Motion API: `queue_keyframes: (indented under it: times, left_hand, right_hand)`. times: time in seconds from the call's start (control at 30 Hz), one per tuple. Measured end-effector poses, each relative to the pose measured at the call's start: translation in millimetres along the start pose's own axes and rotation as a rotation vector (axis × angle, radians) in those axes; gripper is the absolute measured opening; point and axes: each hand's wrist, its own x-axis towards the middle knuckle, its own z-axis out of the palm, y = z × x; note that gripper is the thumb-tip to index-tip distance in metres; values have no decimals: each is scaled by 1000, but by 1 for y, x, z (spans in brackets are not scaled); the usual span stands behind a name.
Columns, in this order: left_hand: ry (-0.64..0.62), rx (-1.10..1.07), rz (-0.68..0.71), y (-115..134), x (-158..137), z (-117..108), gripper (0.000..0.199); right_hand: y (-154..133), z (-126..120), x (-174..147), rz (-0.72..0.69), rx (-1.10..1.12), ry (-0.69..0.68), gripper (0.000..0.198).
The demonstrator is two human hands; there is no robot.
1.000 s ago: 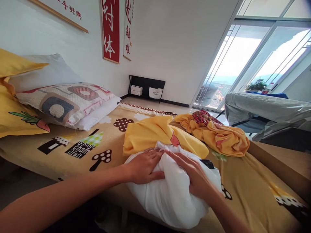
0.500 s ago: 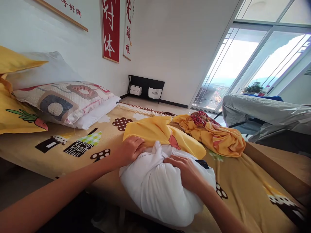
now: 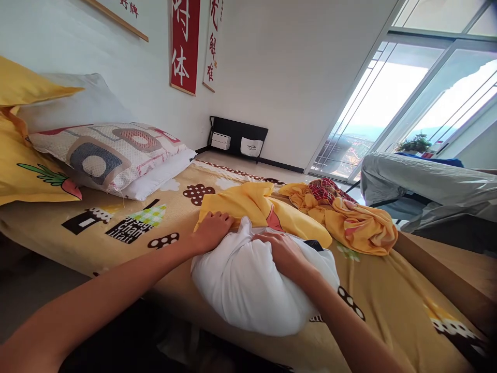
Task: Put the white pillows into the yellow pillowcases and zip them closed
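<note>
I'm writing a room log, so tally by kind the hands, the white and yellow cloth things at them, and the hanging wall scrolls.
Bare hands, left hand and right hand: 2
Puffy white cloth bundle: 1
Yellow cloth with pink print: 1
Wooden-rodded hanging scrolls, a red scroll, narrow white scroll and wide white scroll: 3
Total: 7

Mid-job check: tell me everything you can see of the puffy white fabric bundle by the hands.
The puffy white fabric bundle looks smooth and soft, bulging and rounded, with creases and a pinched peak on top. It sits bunched at the near edge of the tan printed bedspread. The right hand lies on its top; the left hand is at its upper left, grip unclear. Rumpled yellow fabric lies along its far side. Its underside is hidden.
</note>
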Motion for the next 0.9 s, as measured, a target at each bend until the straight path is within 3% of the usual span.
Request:
queue_keyframes:
  times: [0.17,0.33,0.47,0.63,0.73,0.9]
  left_hand:
    - [195,92,7,-2,8,9,20]
    - [330,38,91,7,5,-13,16]
    - [195,-119,-17,19,-7,-29,18]
    - [62,-632,-127,18,-13,-33,14]
    - [-65,-756,-42,4,-14,-35,16]
    - [-152,-642,202,-25,-28,-41,36]
  right_hand:
    - [-14,7,16,28,-155,-79,28]
    - [-24,16,30,49,-263,-121,27]
    - [-12,13,31,121,-250,-41,31]
    - [9,15,17,196,-239,28,36]
    - [17,19,11,213,-220,58,43]
    - [28,17,4,248,-153,102,45]
